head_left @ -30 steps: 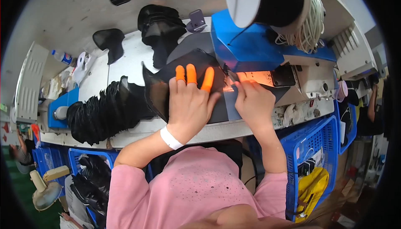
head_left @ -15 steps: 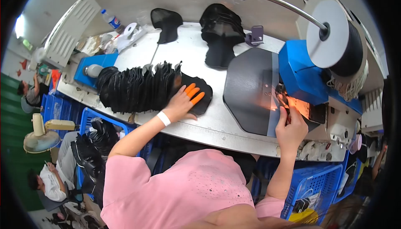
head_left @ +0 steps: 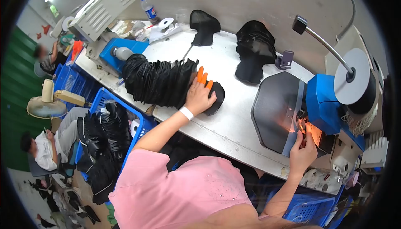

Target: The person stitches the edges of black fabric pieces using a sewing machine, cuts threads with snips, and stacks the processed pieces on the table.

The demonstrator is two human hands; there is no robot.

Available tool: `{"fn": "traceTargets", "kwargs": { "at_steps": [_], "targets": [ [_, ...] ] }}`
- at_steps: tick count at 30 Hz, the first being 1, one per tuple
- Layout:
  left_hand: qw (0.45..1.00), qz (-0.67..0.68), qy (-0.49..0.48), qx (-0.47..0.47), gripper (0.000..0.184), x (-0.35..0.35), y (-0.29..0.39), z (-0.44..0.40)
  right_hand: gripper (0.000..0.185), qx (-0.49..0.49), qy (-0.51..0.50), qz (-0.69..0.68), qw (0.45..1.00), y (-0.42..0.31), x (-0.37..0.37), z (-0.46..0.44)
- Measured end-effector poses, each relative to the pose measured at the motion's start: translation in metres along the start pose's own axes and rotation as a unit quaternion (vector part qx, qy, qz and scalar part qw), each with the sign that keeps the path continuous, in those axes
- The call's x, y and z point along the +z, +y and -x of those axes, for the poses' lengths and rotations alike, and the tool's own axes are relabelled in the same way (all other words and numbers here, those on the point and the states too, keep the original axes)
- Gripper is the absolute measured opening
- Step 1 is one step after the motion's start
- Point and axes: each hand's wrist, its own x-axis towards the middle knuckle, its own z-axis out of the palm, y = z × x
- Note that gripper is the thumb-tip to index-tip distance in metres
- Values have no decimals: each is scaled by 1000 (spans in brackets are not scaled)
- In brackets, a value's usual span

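My left hand (head_left: 199, 97), with orange covers on several fingers and a white band at the wrist, lies with fingers stretched against the right end of a long row of black shoe-upper-like pieces (head_left: 161, 82). Under and beside it shows a flat black piece (head_left: 217, 97). At the blue sewing machine (head_left: 323, 103), my right hand (head_left: 304, 151) is closed in a pinch close to the lit needle area. A small reddish, dark thing shows at its fingertips, too small to name. The dark machine plate (head_left: 275, 108) lies left of that hand.
Black cut pieces (head_left: 255, 53) and a single black piece (head_left: 204, 27) lie at the back. A thread spool (head_left: 355, 76) sits above the machine. Left are another blue machine (head_left: 112, 53), a bottle (head_left: 149, 9), a filled blue basket (head_left: 144, 124), a fan (head_left: 46, 107) and a seated person (head_left: 46, 149).
My head view has turned, so the bench appears further right and tilted. My left hand's fingers now point more upward, against the row's end. The right hand stays pinched at the needle area.
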Motion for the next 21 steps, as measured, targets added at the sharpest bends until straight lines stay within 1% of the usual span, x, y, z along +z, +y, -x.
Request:
{"fn": "traceTargets", "kwargs": {
  "at_steps": [2, 3, 6, 7, 8, 10, 12, 13, 14, 16, 17, 19, 21],
  "targets": [
    [1000, 1, -1, -11, 44, -14, -10, -2, 19, -8, 7, 0, 1000, 0, 0, -2],
    [1000, 18, 8, -5, 41, -13, -18, 1, 23, -5, 29, -20, 999, 2, 4, -1],
    [995, -3, -87, 42, 41, 2, -18, 8, 25, -6, 25, -22, 999, 3, 4, -1],
    [991, -50, -100, 76, 42, 15, -10, 13, 22, -3, 21, -18, 1000, 2, 3, 0],
    [997, -24, -64, 48, 43, 25, -4, 19, 20, 0, 19, -14, 1000, 1, 3, -1],
    [987, -30, -156, -25, 46, 18, 19, 3, 19, 7, 21, -12, 1000, -1, 1, -1],
    [994, 71, -86, 10, 51, 8, 45, -22, 19, 8, 25, -16, 1000, -2, 2, -1],
    [990, 121, -64, 37, 52, 19, 52, -32, 19, 11, 22, -15, 1000, -3, 1, -1],
    [989, 131, -45, 58, 51, 34, 61, -45, 19, 11, 25, -17, 999, -4, 1, -1],
    [991, 65, -13, 113, 50, 55, 79, -76, 19, 8, 33, -21, 999, -6, 0, -2],
    [989, 11, -85, 118, 49, 62, 84, -90, 18, 3, 29, -6, 1000, -6, -1, -2],
    [961, -100, -223, 129, 47, 78, 89, -110, 18, 7, 23, -8, 1000, -7, -1, -2],
    [977, -81, -128, 149, 44, 122, 79, -111, 18, 14, 14, 0, 1000, -6, -2, -2]
  ]
}}
